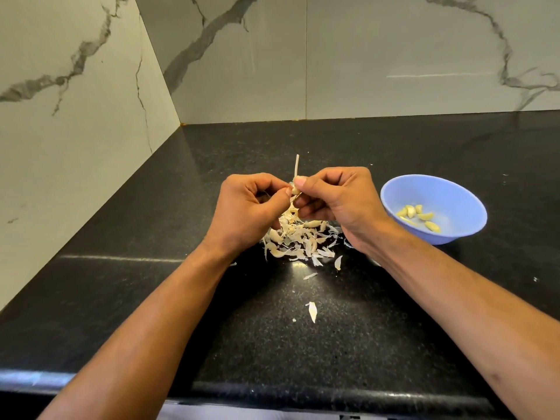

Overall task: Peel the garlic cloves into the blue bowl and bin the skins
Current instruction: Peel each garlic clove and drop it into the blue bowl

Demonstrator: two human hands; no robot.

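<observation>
Left hand [251, 207]: curled, pinching one side of the garlic clove [294, 189] so it is steadied.
Right hand [336, 198]: pinched on the same clove, thumb on top, judged placed to strip skin.
Skins [298, 237]: heaped directly beneath the hands on the worktop [394, 328], where they are dropped.
Blue bowl [454, 189]: kept just right of the right hand; peeled cloves [419, 216] lie inside.

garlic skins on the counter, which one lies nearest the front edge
The lone skin lying apart on the black counter, well in front of the main skin pile under the hands.
</observation>
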